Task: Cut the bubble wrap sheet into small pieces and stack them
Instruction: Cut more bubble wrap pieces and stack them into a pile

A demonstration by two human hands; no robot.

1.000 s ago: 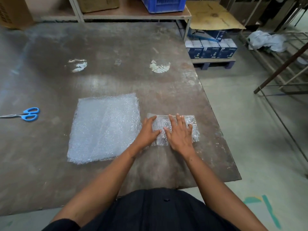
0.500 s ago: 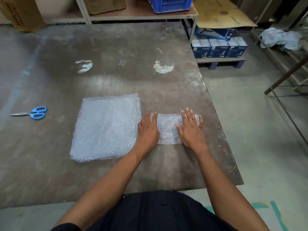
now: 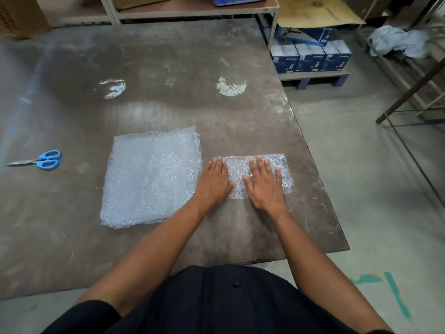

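A worn, dark brown tabletop [image 3: 168,68] with pale scuffed patches fills most of the view. Behind it stands a metal-framed shelf [image 3: 192,9] holding a blue crate [image 3: 237,0]. To the right, on a grey concrete floor [image 3: 361,189], dark blue boxes [image 3: 310,57] sit on a low pallet under flattened cardboard [image 3: 317,10]. A crumpled pale cloth [image 3: 399,43] lies beyond.

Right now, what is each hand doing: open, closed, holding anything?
Left hand: open, flat, pressing the left end of the small bubble wrap piece.
Right hand: open, fingers spread, pressing the same piece flat on the table.
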